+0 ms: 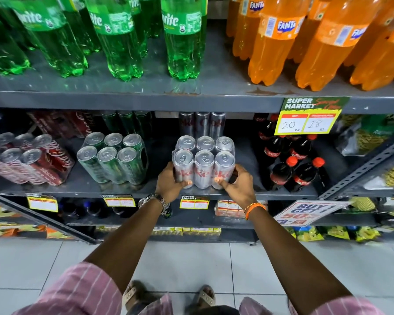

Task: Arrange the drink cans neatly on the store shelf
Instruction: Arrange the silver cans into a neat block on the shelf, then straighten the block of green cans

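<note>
A shrink-wrapped pack of silver Diet Coke cans (203, 160) stands upright near the front edge of the grey middle shelf (127, 189). My left hand (171, 183) grips its lower left side, thumb on the front. My right hand (238, 185) holds the lower right side, thumb pressed against the front cans. Behind the pack, more silver cans (201, 123) stand deeper on the shelf. To the left sit a wrapped pack of green cans (112, 158) and a pack of red Coca-Cola cans (30, 158), both tilted.
Small Coca-Cola bottles (293, 164) stand close to the right of the silver pack. Green Sprite bottles (123, 37) and orange Fanta bottles (305, 42) fill the shelf above. A yellow price tag (307, 121) hangs from that shelf. A slanted metal rail (362, 169) borders the right.
</note>
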Tool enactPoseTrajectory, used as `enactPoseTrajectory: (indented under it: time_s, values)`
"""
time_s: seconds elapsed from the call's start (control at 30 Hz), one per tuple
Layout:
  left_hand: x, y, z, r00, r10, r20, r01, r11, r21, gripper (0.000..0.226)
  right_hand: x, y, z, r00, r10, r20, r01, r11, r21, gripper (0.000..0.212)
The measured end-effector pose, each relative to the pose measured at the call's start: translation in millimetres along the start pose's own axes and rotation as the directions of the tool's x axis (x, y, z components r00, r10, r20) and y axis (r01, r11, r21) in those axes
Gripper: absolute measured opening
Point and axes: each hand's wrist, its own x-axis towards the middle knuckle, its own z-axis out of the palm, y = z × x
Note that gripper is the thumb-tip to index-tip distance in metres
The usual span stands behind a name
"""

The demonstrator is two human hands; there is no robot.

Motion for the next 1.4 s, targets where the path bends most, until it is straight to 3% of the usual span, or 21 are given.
enactPoseTrajectory:
  time_s: [0.43, 0.63, 0.7, 0.83, 1.0, 1.07, 1.13, 1.2, 1.27, 1.33, 1.4]
  values:
    - [-2.5, 1.0, -3.9, 1.000, 0.019, 0.008, -0.019, 1.000, 0.005, 0.072, -2.8, 2.1, 1.3, 1.000, -0.003, -0.016, 0.003, 1.000, 0.002, 0.055]
    - [-8.9, 3.0, -5.0, 1.000, -0.016, 0.013, 0.016, 0.999, -0.051, 0.068, -5.9, 7.0, 4.0, 1.000, 0.004, -0.004, -0.003, 0.997, 0.081, 0.055]
    - [-15.3, 5.4, -8.9, 1.000, -0.028, 0.006, 0.029, 0.996, -0.087, 0.072, -12.9, 8.1, 8.2, 0.999, 0.019, -0.032, -0.014, 0.990, 0.139, 0.065]
    - [-36.1, -1.1, -41.5, 0.999, 0.004, -0.054, -0.009, 0.996, -0.084, 0.075, -28.1, -1.5, 25.2, 0.974, 0.031, -0.226, 0.025, 0.970, 0.242, 0.091]
    - [-63.2, -35.8, -121.2, 0.990, 0.001, -0.140, -0.010, 0.998, -0.066, 0.062, -38.7, -19.7, 48.1, 0.909, 0.119, -0.399, 0.022, 0.943, 0.332, 0.087]
    - [-69.4, -49.1, -141.6, 0.979, -0.033, -0.202, 0.021, 0.998, -0.064, 0.057, -46.5, -19.4, 46.8, 0.834, 0.069, -0.548, 0.083, 0.965, 0.248, 0.084]
    - [-72.5, -64.8, -177.4, 0.954, -0.053, -0.296, 0.046, 0.998, -0.032, 0.050, -61.0, -35.9, 69.0, 0.735, -0.094, -0.672, 0.219, 0.970, 0.104, 0.071]
    - [-68.1, -75.8, -203.8, 0.922, -0.053, -0.383, 0.059, 0.998, 0.004, 0.051, -73.0, -59.9, 103.9, 0.752, -0.214, -0.623, 0.334, 0.939, 0.080, 0.055]
    - [-56.6, -82.4, -223.5, 0.916, -0.078, -0.393, 0.084, 0.996, -0.004, 0.062, -76.2, -89.2, 146.8, 0.879, -0.239, -0.411, 0.336, 0.925, 0.180, 0.042]
    - [-40.4, -85.5, -235.4, 0.940, -0.129, -0.315, 0.124, 0.992, -0.036, 0.077, -73.1, -117.5, 185.9, 0.975, -0.151, -0.164, 0.198, 0.926, 0.323, 0.044]
    - [-21.8, -88.9, -245.3, 0.969, -0.121, -0.216, 0.120, 0.993, -0.017, 0.088, -62.0, -138.2, 216.2, 0.999, -0.038, -0.022, 0.043, 0.929, 0.368, 0.058]
